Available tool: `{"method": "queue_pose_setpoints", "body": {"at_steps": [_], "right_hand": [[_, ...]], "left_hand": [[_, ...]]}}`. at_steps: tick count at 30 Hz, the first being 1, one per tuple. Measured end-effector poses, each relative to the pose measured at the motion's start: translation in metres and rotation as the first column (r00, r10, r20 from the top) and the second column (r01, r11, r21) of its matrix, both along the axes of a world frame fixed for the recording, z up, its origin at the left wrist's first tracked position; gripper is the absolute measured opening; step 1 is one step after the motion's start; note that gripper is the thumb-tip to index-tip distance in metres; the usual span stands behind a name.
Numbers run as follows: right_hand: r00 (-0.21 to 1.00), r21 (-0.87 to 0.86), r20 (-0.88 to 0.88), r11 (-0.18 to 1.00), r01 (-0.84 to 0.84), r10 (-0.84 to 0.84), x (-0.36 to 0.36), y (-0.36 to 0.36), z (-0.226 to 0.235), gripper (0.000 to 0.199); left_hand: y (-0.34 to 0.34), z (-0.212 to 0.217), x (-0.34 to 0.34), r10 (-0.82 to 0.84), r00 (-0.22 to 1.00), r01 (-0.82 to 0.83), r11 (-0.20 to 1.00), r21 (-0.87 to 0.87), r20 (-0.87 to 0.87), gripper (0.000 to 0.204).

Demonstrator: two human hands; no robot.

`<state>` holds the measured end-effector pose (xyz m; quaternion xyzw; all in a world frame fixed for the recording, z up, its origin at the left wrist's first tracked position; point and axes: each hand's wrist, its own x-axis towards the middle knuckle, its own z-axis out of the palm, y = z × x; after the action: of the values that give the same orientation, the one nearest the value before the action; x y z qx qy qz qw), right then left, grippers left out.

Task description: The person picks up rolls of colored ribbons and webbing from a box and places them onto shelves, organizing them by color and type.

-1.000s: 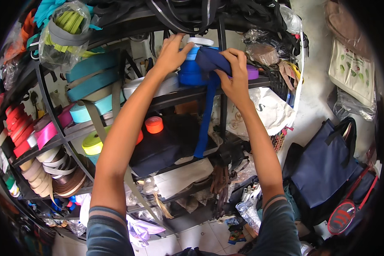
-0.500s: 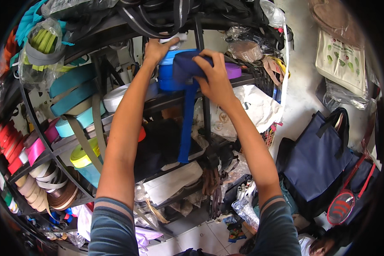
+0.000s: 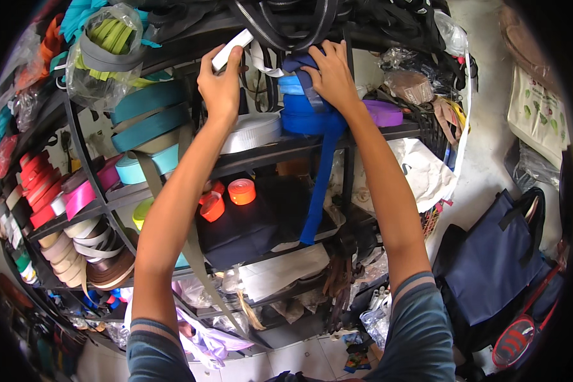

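Raised to the upper shelf, my left hand (image 3: 219,86) is closed round a white roll of strap (image 3: 233,49), whose loose end (image 3: 264,62) curls off to the right. My right hand (image 3: 331,75) grips a navy roll of strap (image 3: 297,62) on top of a stack of blue rolls (image 3: 305,121). A light blue roll (image 3: 290,84) sits just beneath it. From the stack a blue strap end (image 3: 318,191) hangs down past the shelf edge. Left of the stack lies a wide white roll (image 3: 253,132); a purple roll (image 3: 383,113) is on the right.
Black zipper tape (image 3: 280,32) droops over the shelf from above. Teal rolls (image 3: 149,124) and a bagged bundle of green strips (image 3: 111,44) are at left. Orange rolls (image 3: 240,191) sit on the shelf below. A navy tote bag (image 3: 490,261) hangs at right.
My left hand has lifted the white roll and moved left. My right hand has brought the navy roll up onto the blue stack. The view has shifted left, showing the orange rolls.
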<state>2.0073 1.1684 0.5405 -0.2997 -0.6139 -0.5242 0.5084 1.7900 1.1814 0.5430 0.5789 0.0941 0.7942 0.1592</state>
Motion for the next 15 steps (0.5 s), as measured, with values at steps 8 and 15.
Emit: {"method": "queue_pose_setpoints", "body": {"at_steps": [8,15], "right_hand": [[0.999,-0.127,0.024,0.992,-0.022,0.025,-0.005,0.024,-0.001,0.037],[0.991,-0.102,-0.004,0.986,-0.135,0.136,0.015,0.030,0.008,0.036]], "left_hand": [[-0.029,-0.042,-0.008,0.098,0.994,-0.092,0.988,0.120,-0.045,0.048],[0.010,-0.007,0.029,0.189,0.974,-0.186,0.982,0.030,-0.129,0.049]]}}
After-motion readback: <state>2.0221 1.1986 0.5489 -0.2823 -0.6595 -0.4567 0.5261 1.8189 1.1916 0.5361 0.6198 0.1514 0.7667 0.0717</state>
